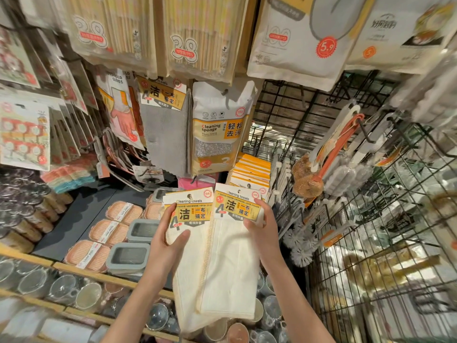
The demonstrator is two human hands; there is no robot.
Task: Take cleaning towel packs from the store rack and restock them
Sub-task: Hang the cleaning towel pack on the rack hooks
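Two cream cleaning towel packs hang side by side in my hands below the rack. My left hand grips the left pack by its yellow header card, thumb across the cloth. My right hand holds the right pack at its header's right edge. A stack of more cream towel packs hangs on a hook just behind them. A grey towel pack hangs higher up to the left.
A cleaning sponge pack and household gloves hang on the rack. Black wire grid panels with brushes stand to the right. Soap boxes lie on the dark shelf; glass cups fill the shelf below.
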